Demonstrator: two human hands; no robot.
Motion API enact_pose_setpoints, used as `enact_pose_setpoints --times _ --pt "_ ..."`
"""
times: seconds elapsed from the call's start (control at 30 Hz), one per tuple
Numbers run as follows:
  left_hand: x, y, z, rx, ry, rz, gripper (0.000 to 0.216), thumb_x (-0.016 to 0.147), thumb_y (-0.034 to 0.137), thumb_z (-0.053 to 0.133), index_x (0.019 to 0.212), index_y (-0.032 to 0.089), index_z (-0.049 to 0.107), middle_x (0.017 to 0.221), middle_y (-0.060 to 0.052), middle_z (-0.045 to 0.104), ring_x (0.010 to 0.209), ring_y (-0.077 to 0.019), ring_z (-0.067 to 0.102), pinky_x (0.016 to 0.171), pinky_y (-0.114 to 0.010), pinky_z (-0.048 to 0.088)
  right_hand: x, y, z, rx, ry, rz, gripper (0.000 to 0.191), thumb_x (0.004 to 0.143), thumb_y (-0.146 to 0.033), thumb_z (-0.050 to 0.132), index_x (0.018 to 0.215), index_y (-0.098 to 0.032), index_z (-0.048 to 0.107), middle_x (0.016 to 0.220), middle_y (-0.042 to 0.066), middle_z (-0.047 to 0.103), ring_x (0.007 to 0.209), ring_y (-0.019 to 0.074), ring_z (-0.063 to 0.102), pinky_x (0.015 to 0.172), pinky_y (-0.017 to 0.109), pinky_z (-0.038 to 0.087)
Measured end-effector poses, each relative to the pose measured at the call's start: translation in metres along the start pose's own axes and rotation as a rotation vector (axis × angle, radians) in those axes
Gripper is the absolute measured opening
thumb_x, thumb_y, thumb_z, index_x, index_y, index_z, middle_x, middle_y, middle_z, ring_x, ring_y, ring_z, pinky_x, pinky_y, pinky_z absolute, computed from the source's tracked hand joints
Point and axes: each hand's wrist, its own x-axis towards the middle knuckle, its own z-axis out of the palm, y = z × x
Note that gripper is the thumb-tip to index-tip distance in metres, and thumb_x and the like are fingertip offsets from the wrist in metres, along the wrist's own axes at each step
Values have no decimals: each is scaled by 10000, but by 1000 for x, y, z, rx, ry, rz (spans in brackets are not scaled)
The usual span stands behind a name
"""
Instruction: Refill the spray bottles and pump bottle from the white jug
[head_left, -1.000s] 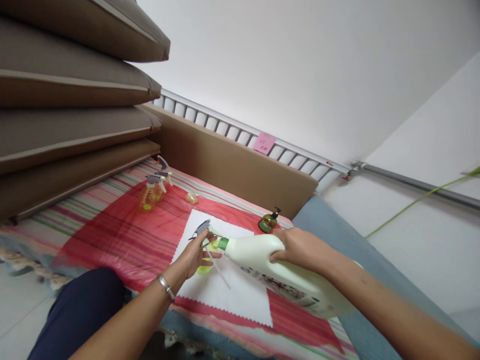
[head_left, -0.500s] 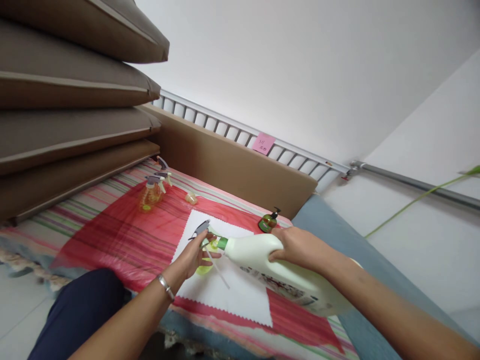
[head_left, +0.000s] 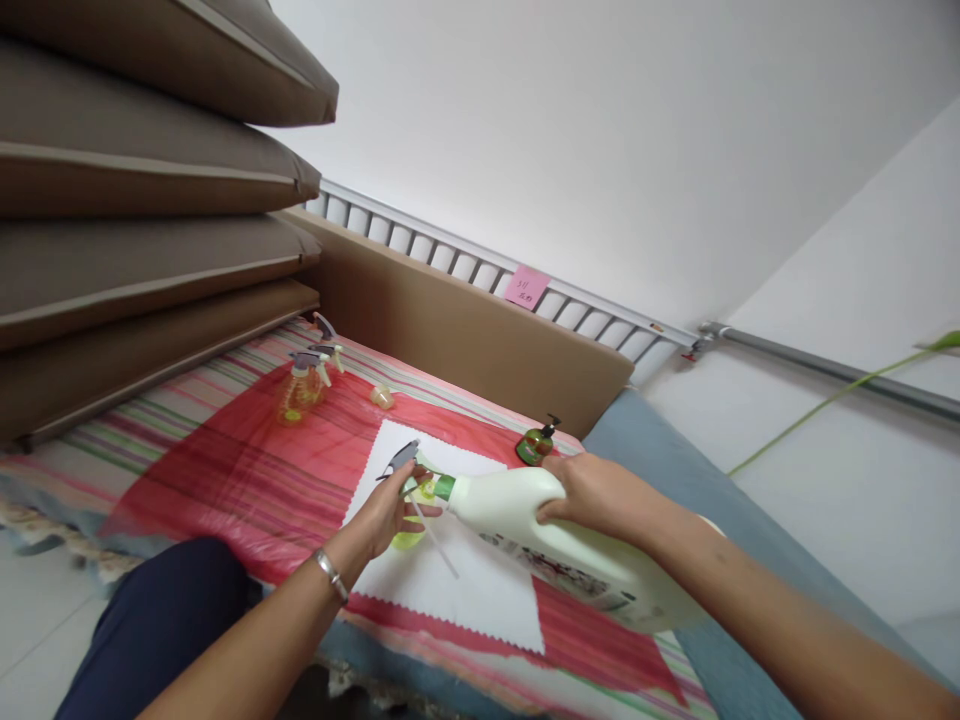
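On the far left, cushions [head_left: 150, 180] are stacked on a striped cloth [head_left: 150, 420], with a dark-trousered knee [head_left: 165, 610] below. A red sheet [head_left: 240, 470] covers much of the cloth. Spray bottles [head_left: 300, 390] with grey heads stand close together on its far side; a small yellowish cup [head_left: 382, 397] lies to their right.

Next comes the left hand [head_left: 388, 515], a bracelet [head_left: 331, 575] at its wrist. Its thumb and forefinger pinch a grey spray head [head_left: 403, 457] whose tube [head_left: 442, 550] slants down; the other fingers are spread near a yellow bottle [head_left: 407, 537], partly hidden behind them, over a white cloth [head_left: 480, 600]. Whether they touch it, I cannot tell.

The jug [head_left: 555, 535] is tipped leftward, its green neck at the yellow bottle. The right hand [head_left: 592, 490] grasps it from above, fingers partly out of sight. Just beyond stands a pump bottle [head_left: 535, 446], near a brown board [head_left: 465, 330].
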Motion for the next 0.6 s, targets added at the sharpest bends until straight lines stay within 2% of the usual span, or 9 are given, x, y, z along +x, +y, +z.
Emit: enact_pose_setpoints --times 0.37,0.6 --pt "2 0 -2 -12 6 0 493 725 609 513 1045 233 521 1266 -69 512 789 -254 681 564 -300 465 1 0 4 25 0 7 331 661 -467 653 848 -197 607 843 83 667 744 243 618 544 265 346" --pt "4 1 -7 -12 21 4 460 728 598 521 1017 240 530 1331 -62 458 785 -256 686 580 -332 491 -3 9 31 223 49 20 292 654 -418 659 869 -223 625 840 54 681 749 224 612 566 253 352"
